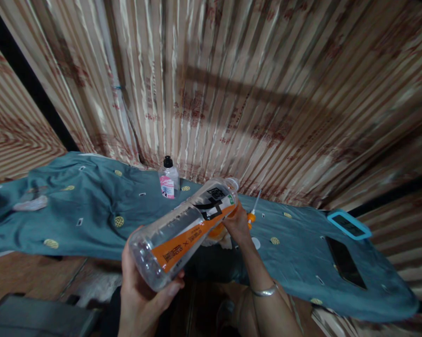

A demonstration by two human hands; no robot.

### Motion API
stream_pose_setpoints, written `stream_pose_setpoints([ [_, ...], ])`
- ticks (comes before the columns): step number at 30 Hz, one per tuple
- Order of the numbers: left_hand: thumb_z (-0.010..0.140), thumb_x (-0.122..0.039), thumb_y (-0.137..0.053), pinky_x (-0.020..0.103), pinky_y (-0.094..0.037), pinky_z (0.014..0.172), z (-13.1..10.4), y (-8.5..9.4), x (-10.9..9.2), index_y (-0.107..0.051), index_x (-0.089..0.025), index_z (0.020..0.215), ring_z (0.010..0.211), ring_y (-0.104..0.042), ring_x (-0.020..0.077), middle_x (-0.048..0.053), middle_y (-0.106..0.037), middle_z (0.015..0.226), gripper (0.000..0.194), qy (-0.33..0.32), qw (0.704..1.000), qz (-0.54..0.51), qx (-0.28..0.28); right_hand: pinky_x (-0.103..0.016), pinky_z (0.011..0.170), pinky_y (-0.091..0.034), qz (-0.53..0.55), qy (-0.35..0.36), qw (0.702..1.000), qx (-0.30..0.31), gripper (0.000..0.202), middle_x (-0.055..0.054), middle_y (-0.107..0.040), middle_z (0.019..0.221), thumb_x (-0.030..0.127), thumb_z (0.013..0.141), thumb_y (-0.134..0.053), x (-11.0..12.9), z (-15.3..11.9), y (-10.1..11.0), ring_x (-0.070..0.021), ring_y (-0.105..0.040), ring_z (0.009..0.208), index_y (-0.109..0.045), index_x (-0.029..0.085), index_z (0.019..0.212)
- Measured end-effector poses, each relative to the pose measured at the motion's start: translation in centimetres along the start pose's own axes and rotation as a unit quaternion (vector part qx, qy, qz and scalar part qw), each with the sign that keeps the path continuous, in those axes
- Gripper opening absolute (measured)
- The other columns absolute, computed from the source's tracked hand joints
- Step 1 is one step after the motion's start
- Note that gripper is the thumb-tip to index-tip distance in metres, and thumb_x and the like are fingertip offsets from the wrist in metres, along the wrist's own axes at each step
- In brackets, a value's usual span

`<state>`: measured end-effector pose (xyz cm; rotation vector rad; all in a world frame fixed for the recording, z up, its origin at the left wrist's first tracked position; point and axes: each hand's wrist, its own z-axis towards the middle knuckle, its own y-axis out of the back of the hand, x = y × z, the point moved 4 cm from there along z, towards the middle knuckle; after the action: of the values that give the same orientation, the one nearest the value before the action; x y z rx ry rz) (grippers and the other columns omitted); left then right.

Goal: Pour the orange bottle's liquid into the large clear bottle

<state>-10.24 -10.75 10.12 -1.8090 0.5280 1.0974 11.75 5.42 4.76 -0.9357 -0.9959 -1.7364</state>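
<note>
A large clear plastic bottle (183, 229) with an orange, white and black label is held tilted, its neck up to the right. My left hand (141, 285) is closed around the bottle's base, thumb along the underside. Near the neck, my right hand (237, 222) grips the bottle from behind, its fingers mostly hidden. Beside that hand lies an orange piece with a thin pale tube (252, 217). A white round disc, perhaps a cap (256, 243), is just below it. Partly covered by the bottle is an orange and white crumpled item (216, 234) I cannot make out.
A green patterned cloth (98, 201) covers the long surface. On it stand a small clear bottle with a black top (168, 180), a phone (345, 262) and a blue-framed display (349, 224). Pleated curtain (211, 93) hangs right behind. A grey object (39, 316) sits lower left.
</note>
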Motion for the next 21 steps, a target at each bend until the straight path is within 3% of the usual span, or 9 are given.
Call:
stream_pose_setpoints([
  [7, 0.042, -0.040, -0.107, 0.023, -0.056, 0.052, -0.05, -0.11, -0.06, -0.048, -0.023, 0.144, 0.065, -0.066, 0.0150, 0.010, -0.065, 0.123, 0.119, -0.012, 1.000, -0.002, -0.004, -0.049, 0.100, -0.063, 0.042, 0.012, 0.999, 0.014, 0.056, -0.008, -0.082, 0.118, 0.036, 0.071, -0.087, 0.02, -0.10, -0.27, -0.0300, -0.077, 0.107, -0.069, 0.022, 0.121],
  [17, 0.043, -0.040, -0.106, 0.024, -0.055, 0.052, -0.01, -0.07, -0.14, -0.047, -0.024, 0.145, 0.066, -0.066, 0.0159, 0.011, -0.064, 0.126, 0.119, -0.014, 1.000, 0.008, 0.000, -0.051, 0.100, -0.063, 0.028, 0.002, 1.000, 0.011, 0.056, -0.009, -0.082, 0.116, 0.039, 0.069, -0.088, 0.04, -0.06, -0.14, -0.0312, -0.077, 0.106, -0.070, 0.023, 0.120],
  [21, 0.041, -0.040, -0.107, 0.023, -0.055, 0.052, -0.02, -0.04, -0.20, -0.047, -0.024, 0.146, 0.077, -0.069, 0.0189, 0.013, -0.059, 0.135, 0.121, -0.011, 1.000, 0.006, -0.002, -0.051, 0.100, -0.062, 0.033, 0.005, 0.999, 0.012, 0.058, -0.009, -0.082, 0.118, 0.039, 0.069, -0.089, -0.24, -0.04, -0.23, -0.0320, -0.077, 0.108, -0.070, 0.023, 0.121],
])
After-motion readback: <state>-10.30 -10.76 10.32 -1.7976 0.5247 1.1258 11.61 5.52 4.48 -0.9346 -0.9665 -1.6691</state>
